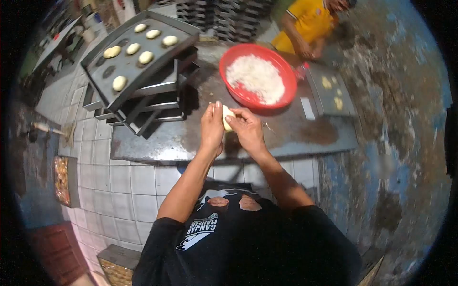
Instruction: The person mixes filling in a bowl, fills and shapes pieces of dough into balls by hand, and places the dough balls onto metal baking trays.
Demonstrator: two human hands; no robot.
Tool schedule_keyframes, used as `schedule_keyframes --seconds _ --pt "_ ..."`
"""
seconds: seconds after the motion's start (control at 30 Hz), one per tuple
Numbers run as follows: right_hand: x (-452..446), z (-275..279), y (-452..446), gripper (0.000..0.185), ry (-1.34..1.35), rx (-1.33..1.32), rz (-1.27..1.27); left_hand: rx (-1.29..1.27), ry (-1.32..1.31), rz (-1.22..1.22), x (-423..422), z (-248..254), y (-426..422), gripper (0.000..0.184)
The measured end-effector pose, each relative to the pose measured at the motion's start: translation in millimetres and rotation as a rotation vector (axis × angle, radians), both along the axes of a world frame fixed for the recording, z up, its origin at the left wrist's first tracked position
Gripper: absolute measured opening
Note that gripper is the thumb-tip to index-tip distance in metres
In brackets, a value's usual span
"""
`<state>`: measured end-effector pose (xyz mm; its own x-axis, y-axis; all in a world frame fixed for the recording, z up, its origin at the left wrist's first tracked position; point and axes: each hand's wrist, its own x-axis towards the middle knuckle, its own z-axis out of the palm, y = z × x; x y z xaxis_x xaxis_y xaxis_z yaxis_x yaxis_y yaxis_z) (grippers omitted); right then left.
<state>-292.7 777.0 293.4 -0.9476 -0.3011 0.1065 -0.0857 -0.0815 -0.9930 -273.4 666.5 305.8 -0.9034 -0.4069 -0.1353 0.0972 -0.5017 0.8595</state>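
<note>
A pale piece of dough [227, 119] is held between both hands above the table's near side. My left hand [213, 125] is closed around its left side, thumb pointing up. From the right, my right hand [247, 127] pinches the dough with thumb and fingers. A thin metal piece [268, 126] shows beside the right hand; I cannot tell whether it is held or lies behind. Just beyond the hands stands a red basin [224, 78] with a white, crumbly filling [255, 78]. To the left, a dark metal tray [107, 88] carries several pale dough balls [145, 57].
More metal trays [162, 102] are stacked crookedly under the top one. At right lies another tray [329, 107] with small dough pieces and a white strip [307, 108] beside it. A person in a yellow shirt [305, 28] is across the table [162, 148].
</note>
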Motion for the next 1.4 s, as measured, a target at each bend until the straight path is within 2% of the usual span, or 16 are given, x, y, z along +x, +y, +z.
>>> schedule_keyframes --seconds 0.2,0.27,0.3,0.37,0.4,0.47,0.5,0.7,0.8,0.87,0.9,1.0,1.17,1.23,1.33,1.4 --pt "26 6 78 0.029 -0.157 -0.147 0.051 -0.325 -0.189 -0.237 13 -13 52 0.036" --pt "14 -14 79 0.03 -0.002 -0.148 -0.112 0.042 -0.133 -0.196 10 -35 58 0.054" --pt "12 -22 79 0.03 -0.015 -0.16 -0.114 -0.004 -0.244 -0.199 10 -59 51 0.051" --pt "9 -43 80 0.019 0.105 0.432 -0.224 -0.229 -0.363 -0.387 19 -107 43 0.045" --pt "3 -71 80 0.017 0.302 0.668 0.005 -0.438 -0.468 -0.575 23 -128 41 0.039" --pt "-6 -90 70 0.014 0.641 0.613 0.226 -0.414 -0.289 -0.495 28 -159 46 0.036" --pt "-23 -79 68 0.017 0.644 0.633 0.28 -0.269 -0.431 -0.454 19 -157 46 0.035" --pt "-233 -111 91 0.03 -0.264 0.507 -0.119 -0.282 -0.198 -0.495 -62 -126 -1 0.063" --pt "-315 -221 107 0.024 0.041 0.883 -0.158 -0.313 -0.16 -0.478 -103 -115 -26 0.08" --pt "-337 -288 115 0.032 0.64 0.876 -0.273 -0.257 -0.152 -0.428 -122 -114 -39 0.073" --pt "-341 -298 115 0.031 0.503 0.89 -0.16 -0.237 -0.152 -0.412 -131 -118 -46 0.062" --pt "-344 -276 85 0.028 0.227 1.241 -0.029 -0.311 -0.197 -0.429 -153 -117 -66 0.05" --pt "-337 -241 75 0.025 0.436 1.111 -0.053 -0.48 -0.283 -0.404 -186 -118 -79 0.04" --pt "-335 -243 70 0.024 0.439 1.204 0.269 -0.689 -0.189 -0.347 -199 -119 -80 0.043" --pt "-343 -245 70 0.017 0.419 1.277 0.38 -0.716 -0.167 -0.299 -208 -114 -79 0.047" --pt "-351 -255 81 0.017 0.508 1.155 0.271 -0.789 -0.134 -0.261 -206 -113 -78 0.046"
